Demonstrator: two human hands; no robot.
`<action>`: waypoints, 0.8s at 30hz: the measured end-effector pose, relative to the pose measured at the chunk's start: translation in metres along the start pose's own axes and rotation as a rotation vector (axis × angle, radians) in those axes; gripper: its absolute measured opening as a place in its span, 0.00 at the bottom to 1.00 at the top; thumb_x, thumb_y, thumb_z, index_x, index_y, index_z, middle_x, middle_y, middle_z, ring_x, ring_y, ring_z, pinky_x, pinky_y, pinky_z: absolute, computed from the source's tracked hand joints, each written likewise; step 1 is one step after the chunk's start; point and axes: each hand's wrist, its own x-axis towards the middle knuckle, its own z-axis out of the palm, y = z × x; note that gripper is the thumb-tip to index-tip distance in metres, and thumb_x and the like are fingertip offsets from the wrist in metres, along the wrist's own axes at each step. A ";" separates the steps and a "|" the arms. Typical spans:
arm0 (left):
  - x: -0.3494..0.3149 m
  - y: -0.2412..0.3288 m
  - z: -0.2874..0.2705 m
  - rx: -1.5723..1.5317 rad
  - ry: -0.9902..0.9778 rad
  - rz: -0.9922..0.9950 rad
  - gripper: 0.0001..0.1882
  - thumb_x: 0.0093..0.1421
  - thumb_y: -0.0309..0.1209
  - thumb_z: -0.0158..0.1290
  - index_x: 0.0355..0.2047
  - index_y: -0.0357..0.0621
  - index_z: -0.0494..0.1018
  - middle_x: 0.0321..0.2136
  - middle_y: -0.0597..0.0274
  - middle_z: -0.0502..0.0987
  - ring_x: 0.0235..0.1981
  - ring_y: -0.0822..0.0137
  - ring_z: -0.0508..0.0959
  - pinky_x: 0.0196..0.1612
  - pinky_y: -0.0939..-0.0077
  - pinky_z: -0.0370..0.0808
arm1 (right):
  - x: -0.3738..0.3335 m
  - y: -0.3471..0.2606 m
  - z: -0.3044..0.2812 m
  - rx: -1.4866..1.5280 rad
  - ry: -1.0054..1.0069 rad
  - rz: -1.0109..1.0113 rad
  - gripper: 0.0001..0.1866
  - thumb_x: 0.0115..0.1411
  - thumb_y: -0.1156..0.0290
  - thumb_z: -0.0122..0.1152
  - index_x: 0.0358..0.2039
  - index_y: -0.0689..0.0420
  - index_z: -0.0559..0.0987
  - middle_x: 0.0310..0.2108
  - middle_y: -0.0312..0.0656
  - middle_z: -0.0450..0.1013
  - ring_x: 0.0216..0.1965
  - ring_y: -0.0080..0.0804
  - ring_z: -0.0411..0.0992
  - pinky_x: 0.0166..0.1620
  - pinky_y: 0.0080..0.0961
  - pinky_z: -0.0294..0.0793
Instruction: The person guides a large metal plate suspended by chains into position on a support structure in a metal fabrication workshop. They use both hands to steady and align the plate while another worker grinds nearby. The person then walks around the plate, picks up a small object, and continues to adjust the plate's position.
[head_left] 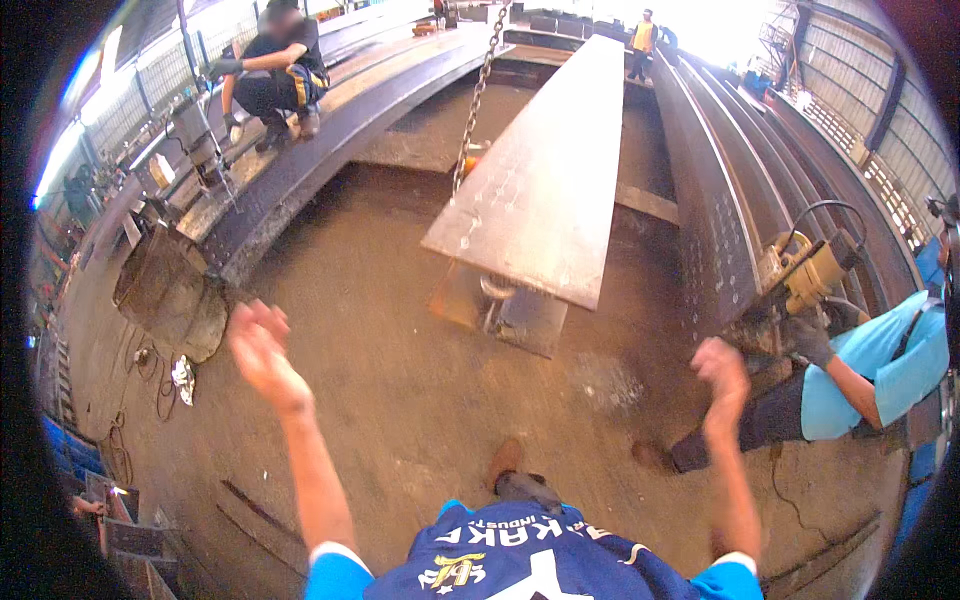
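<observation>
Both my arms are raised in front of me and spread apart, with nothing in either hand. My left hand [264, 355] is open in the air, its fingers up, nearest to a dark drum-like container [175, 290] on the floor. On the other side my right hand [722, 372] is lifted with loosely bent fingers, just left of a co-worker's drilling machine. Between and beyond my hands lies a long steel beam [545, 170] with a wide, pale top flange carrying chalk-like marks. A chain [480, 95] hangs down beside it. Under its near end a metal hook [494, 298] shows.
A co-worker in light blue [880, 355] holds a yellow drilling machine [808, 272] against the steel beams [705, 190] on the right. Another person [283, 70] crouches on the left beam [350, 115] near a second drill [197, 140]. Cables [165, 385] lie on the floor.
</observation>
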 end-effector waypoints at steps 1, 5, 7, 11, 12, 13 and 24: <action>-0.020 -0.033 -0.001 0.035 0.029 -0.094 0.19 0.64 0.37 0.47 0.51 0.40 0.63 0.41 0.60 0.73 0.38 0.69 0.74 0.43 0.75 0.71 | -0.030 0.083 0.001 0.127 0.097 0.312 0.15 0.59 0.59 0.49 0.35 0.56 0.77 0.29 0.34 0.73 0.30 0.24 0.69 0.35 0.21 0.65; -0.104 -0.145 0.018 0.128 -0.006 -0.471 0.10 0.61 0.29 0.50 0.43 0.42 0.68 0.30 0.64 0.74 0.27 0.74 0.74 0.29 0.82 0.71 | -0.214 0.320 0.022 0.066 0.043 0.821 0.13 0.57 0.61 0.51 0.34 0.53 0.79 0.28 0.35 0.74 0.27 0.27 0.70 0.30 0.27 0.69; -0.130 -0.186 0.030 0.165 -0.014 -0.710 0.09 0.60 0.27 0.50 0.41 0.41 0.70 0.29 0.64 0.75 0.24 0.74 0.76 0.25 0.84 0.71 | -0.286 0.369 0.032 -0.213 -0.543 1.075 0.18 0.62 0.62 0.45 0.48 0.53 0.76 0.41 0.42 0.76 0.42 0.33 0.73 0.47 0.37 0.72; -0.156 -0.248 0.057 0.164 -0.088 -0.901 0.11 0.60 0.28 0.50 0.43 0.39 0.72 0.29 0.61 0.76 0.22 0.73 0.76 0.24 0.83 0.71 | -0.289 0.406 0.050 -0.153 -0.881 0.980 0.19 0.57 0.58 0.49 0.46 0.52 0.76 0.41 0.43 0.76 0.41 0.39 0.73 0.44 0.40 0.71; -0.162 -0.261 0.067 0.172 -0.104 -0.951 0.12 0.60 0.29 0.51 0.43 0.39 0.72 0.30 0.61 0.77 0.21 0.72 0.76 0.23 0.82 0.71 | -0.279 0.404 0.059 -0.102 -0.773 0.978 0.20 0.55 0.56 0.51 0.46 0.51 0.77 0.41 0.43 0.76 0.41 0.40 0.73 0.43 0.41 0.71; -0.164 -0.272 0.074 0.197 -0.138 -1.009 0.12 0.60 0.30 0.51 0.43 0.39 0.72 0.30 0.61 0.77 0.20 0.72 0.76 0.22 0.82 0.70 | -0.266 0.396 0.069 -0.098 -0.639 1.040 0.21 0.53 0.53 0.54 0.45 0.49 0.77 0.42 0.43 0.75 0.40 0.40 0.73 0.41 0.42 0.71; -0.111 -0.399 0.168 0.057 -0.302 -1.350 0.13 0.60 0.35 0.54 0.44 0.45 0.73 0.34 0.61 0.78 0.20 0.69 0.78 0.18 0.79 0.69 | -0.121 0.347 0.135 0.124 -0.275 1.007 0.28 0.53 0.43 0.48 0.46 0.48 0.76 0.40 0.38 0.73 0.36 0.34 0.70 0.42 0.42 0.65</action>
